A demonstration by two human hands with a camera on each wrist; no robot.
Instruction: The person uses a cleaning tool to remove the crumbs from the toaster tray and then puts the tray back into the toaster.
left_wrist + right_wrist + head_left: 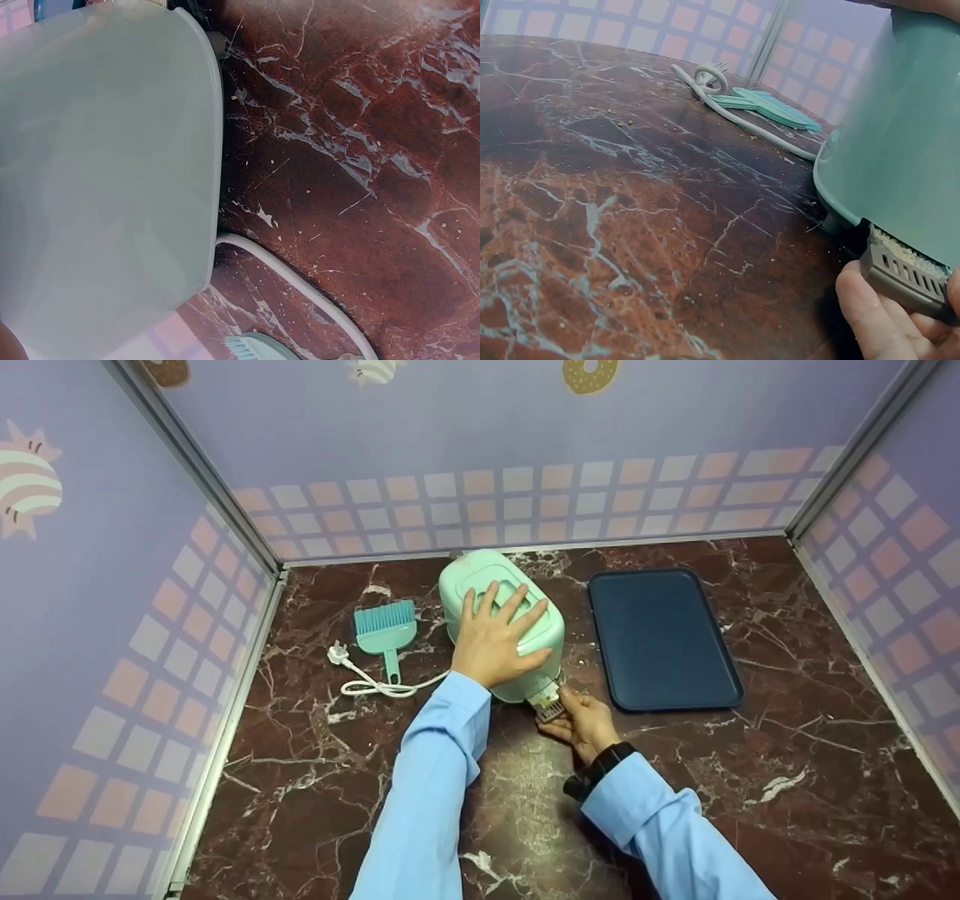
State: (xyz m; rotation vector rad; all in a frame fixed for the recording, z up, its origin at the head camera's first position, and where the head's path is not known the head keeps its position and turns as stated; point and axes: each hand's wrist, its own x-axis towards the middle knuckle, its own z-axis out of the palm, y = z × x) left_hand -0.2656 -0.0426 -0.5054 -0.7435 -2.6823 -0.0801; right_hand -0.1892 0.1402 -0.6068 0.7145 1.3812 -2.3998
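Note:
A mint-green toaster (551,631) with a pale lid stands on the dark red marbled table. My left hand (495,643) rests on its top, fingers spread. At the toaster's near end, my right hand (589,725) pinches the slotted grey end of a crumb tray (907,283) between thumb and fingers. Part of this crumb tray sticks out from under the toaster's lower edge; its rest is hidden inside. Pale crumbs (901,251) lie on it, close behind the slotted end. In the left wrist view the toaster wall (112,172) fills the left side.
Left of the toaster lies a small turquoise brush (386,630), bristles away from me. A white power cord (367,687) with its plug (338,652) runs past its handle. To the right lies a navy tray (664,641). Patterned walls (525,502) border the table.

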